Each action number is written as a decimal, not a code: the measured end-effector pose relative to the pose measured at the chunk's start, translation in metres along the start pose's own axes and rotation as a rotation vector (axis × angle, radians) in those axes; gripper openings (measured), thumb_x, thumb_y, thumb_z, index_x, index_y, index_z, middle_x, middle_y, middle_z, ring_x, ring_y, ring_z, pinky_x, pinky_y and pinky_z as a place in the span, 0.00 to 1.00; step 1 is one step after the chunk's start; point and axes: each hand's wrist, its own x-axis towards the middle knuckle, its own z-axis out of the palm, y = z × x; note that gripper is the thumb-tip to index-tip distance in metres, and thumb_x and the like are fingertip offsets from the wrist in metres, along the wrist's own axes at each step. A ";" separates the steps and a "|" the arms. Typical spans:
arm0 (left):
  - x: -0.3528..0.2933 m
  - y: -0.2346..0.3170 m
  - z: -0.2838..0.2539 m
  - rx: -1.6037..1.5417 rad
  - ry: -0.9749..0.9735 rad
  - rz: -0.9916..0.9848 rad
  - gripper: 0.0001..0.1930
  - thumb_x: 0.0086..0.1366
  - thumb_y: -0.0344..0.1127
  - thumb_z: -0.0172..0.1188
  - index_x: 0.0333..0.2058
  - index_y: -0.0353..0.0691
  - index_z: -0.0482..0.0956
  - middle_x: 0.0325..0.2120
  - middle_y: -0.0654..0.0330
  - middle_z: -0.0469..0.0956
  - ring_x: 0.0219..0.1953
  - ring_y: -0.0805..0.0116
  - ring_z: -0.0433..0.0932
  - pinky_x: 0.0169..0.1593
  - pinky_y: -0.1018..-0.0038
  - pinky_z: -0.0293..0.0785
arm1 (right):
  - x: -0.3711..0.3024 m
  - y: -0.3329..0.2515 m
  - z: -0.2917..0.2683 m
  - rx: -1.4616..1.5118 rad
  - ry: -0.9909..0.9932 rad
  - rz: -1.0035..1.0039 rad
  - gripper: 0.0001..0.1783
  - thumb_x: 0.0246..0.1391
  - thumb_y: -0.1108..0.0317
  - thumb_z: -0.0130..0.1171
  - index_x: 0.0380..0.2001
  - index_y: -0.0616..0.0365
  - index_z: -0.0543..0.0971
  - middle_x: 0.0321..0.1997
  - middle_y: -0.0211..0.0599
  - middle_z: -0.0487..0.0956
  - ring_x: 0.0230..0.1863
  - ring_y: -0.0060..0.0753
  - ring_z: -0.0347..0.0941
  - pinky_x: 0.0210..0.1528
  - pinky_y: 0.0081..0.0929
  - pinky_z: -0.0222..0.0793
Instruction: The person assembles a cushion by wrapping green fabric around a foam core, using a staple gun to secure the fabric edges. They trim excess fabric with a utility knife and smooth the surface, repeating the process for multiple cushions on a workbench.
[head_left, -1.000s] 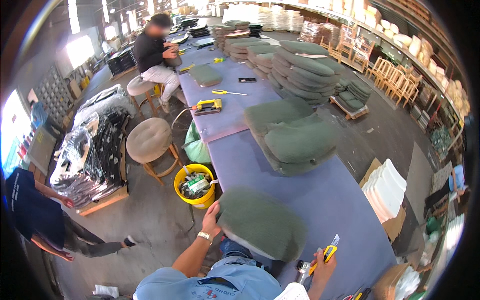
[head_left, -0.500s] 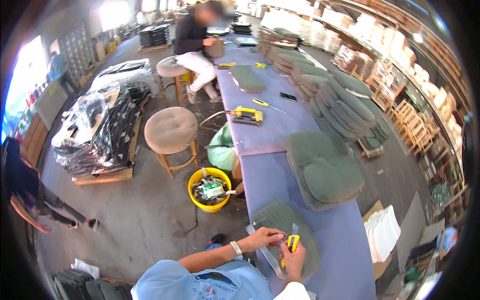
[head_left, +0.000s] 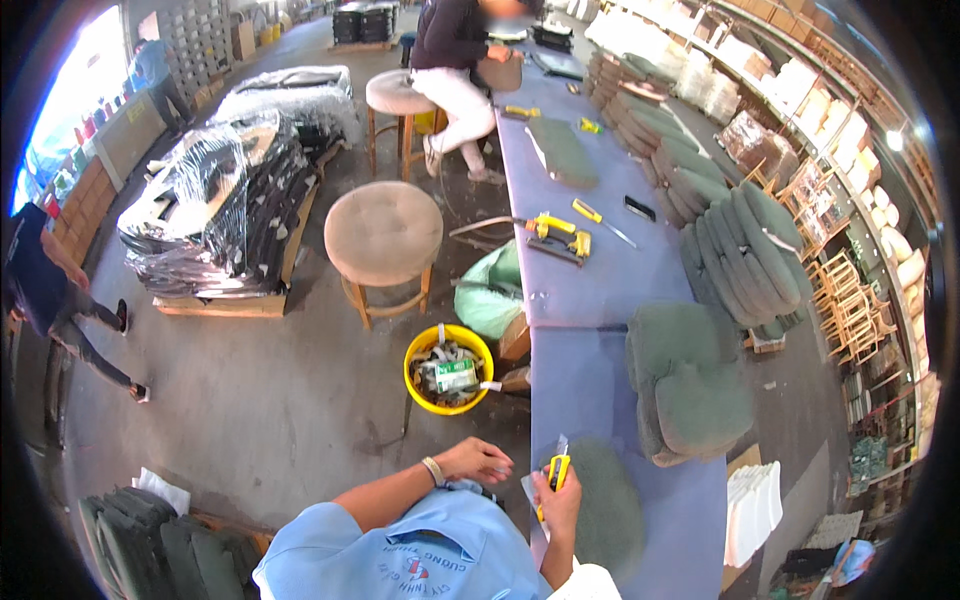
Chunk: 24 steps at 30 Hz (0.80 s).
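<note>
My right hand [head_left: 562,502] is wrapped round a yellow utility knife [head_left: 557,474], its blade pointing up and away from me. It is over the near-left edge of a dark green seat cushion [head_left: 608,510] lying on the table. Part of a pale strip [head_left: 529,488] shows beside the knife, at the table's edge. My left hand [head_left: 478,461], with a watch on its wrist, is off the table's left side in front of my blue shirt. Its fingers are loosely extended and apart from the cushion; I see nothing held in them.
Stacked green cushions [head_left: 690,385] stand further along the blue-covered table [head_left: 600,370], before a yellow staple gun [head_left: 560,238], screwdriver [head_left: 603,222] and phone [head_left: 639,208]. A yellow bucket [head_left: 412,388] of scraps and a round stool [head_left: 383,233] are on the floor. A person works at the far end; another walks at left.
My left hand has drawn away leftward from the knife and cushion, past the table edge. My right hand still grips the knife, slightly further left over the cushion. The view has turned left.
</note>
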 end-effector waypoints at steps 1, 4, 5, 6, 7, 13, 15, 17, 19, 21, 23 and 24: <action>0.008 -0.015 -0.017 0.088 0.046 -0.004 0.11 0.70 0.31 0.64 0.47 0.32 0.84 0.40 0.56 0.87 0.39 0.67 0.86 0.46 0.70 0.86 | -0.001 -0.001 -0.004 0.018 0.008 0.025 0.16 0.55 0.67 0.73 0.39 0.59 0.75 0.23 0.29 0.76 0.17 0.21 0.72 0.20 0.24 0.68; 0.041 -0.078 -0.080 0.134 0.146 -0.045 0.12 0.55 0.20 0.62 0.38 0.34 0.88 0.30 0.52 0.87 0.29 0.62 0.87 0.36 0.67 0.86 | -0.003 -0.005 -0.016 0.029 0.009 0.066 0.12 0.61 0.68 0.67 0.41 0.59 0.75 0.25 0.29 0.75 0.19 0.20 0.70 0.21 0.23 0.68; 0.050 -0.085 -0.102 0.460 0.057 0.044 0.09 0.54 0.28 0.66 0.35 0.37 0.89 0.31 0.54 0.87 0.31 0.63 0.87 0.35 0.66 0.85 | -0.008 -0.011 -0.020 0.017 0.038 0.117 0.10 0.62 0.69 0.64 0.42 0.58 0.75 0.26 0.30 0.76 0.20 0.19 0.71 0.22 0.22 0.68; 0.061 -0.086 -0.123 0.409 -0.052 0.202 0.08 0.53 0.31 0.66 0.32 0.37 0.88 0.30 0.56 0.87 0.30 0.64 0.85 0.34 0.66 0.83 | -0.015 -0.016 -0.023 0.007 0.068 0.161 0.08 0.64 0.70 0.62 0.43 0.58 0.75 0.27 0.30 0.77 0.21 0.18 0.71 0.23 0.21 0.69; 0.072 -0.082 -0.146 0.343 -0.173 0.367 0.07 0.53 0.33 0.67 0.30 0.38 0.87 0.29 0.57 0.86 0.29 0.65 0.84 0.33 0.65 0.81 | -0.020 -0.015 -0.025 0.028 0.089 0.175 0.09 0.64 0.69 0.63 0.44 0.58 0.75 0.28 0.30 0.77 0.21 0.18 0.71 0.24 0.20 0.69; 0.130 -0.025 -0.183 0.162 0.882 -0.019 0.13 0.63 0.42 0.65 0.37 0.38 0.86 0.23 0.57 0.82 0.20 0.64 0.77 0.24 0.62 0.75 | -0.063 0.011 -0.058 0.087 0.283 0.288 0.14 0.64 0.67 0.63 0.49 0.60 0.76 0.30 0.30 0.78 0.22 0.17 0.71 0.25 0.19 0.70; 0.134 -0.012 -0.175 0.518 0.824 -0.184 0.19 0.63 0.46 0.66 0.46 0.37 0.83 0.23 0.57 0.81 0.19 0.63 0.77 0.24 0.62 0.74 | -0.085 0.022 -0.076 0.054 0.420 0.333 0.15 0.64 0.66 0.63 0.50 0.61 0.76 0.30 0.31 0.78 0.23 0.17 0.71 0.26 0.19 0.70; 0.138 -0.030 -0.164 0.504 0.585 -0.041 0.26 0.66 0.50 0.66 0.55 0.37 0.79 0.22 0.61 0.79 0.20 0.68 0.76 0.26 0.66 0.74 | -0.107 0.029 -0.095 0.051 0.559 0.355 0.16 0.64 0.66 0.63 0.51 0.61 0.77 0.30 0.31 0.78 0.24 0.19 0.73 0.27 0.21 0.70; 0.120 -0.028 -0.109 0.272 0.549 -0.114 0.23 0.70 0.42 0.64 0.58 0.34 0.77 0.39 0.62 0.83 0.33 0.75 0.80 0.35 0.75 0.78 | -0.137 0.043 -0.117 -0.023 0.730 0.406 0.17 0.63 0.65 0.64 0.50 0.62 0.77 0.30 0.31 0.78 0.24 0.21 0.74 0.28 0.23 0.72; 0.107 -0.042 -0.070 0.152 0.429 -0.140 0.28 0.73 0.46 0.61 0.64 0.36 0.71 0.55 0.54 0.79 0.48 0.65 0.83 0.45 0.72 0.81 | -0.176 0.060 -0.142 -0.105 0.892 0.466 0.17 0.62 0.65 0.64 0.50 0.63 0.77 0.29 0.33 0.79 0.25 0.22 0.75 0.28 0.25 0.73; 0.110 -0.056 -0.042 0.112 0.350 -0.124 0.31 0.76 0.50 0.57 0.68 0.37 0.67 0.61 0.50 0.76 0.54 0.59 0.81 0.51 0.69 0.81 | -0.216 0.088 -0.165 -0.141 1.024 0.506 0.18 0.61 0.65 0.65 0.50 0.64 0.77 0.29 0.34 0.79 0.25 0.24 0.76 0.29 0.26 0.74; 0.111 -0.058 -0.029 0.078 0.319 -0.085 0.32 0.76 0.52 0.56 0.68 0.36 0.66 0.61 0.50 0.75 0.56 0.59 0.81 0.53 0.68 0.80 | -0.237 0.107 -0.176 -0.143 1.085 0.532 0.19 0.60 0.66 0.65 0.50 0.64 0.78 0.29 0.35 0.80 0.25 0.24 0.77 0.29 0.26 0.74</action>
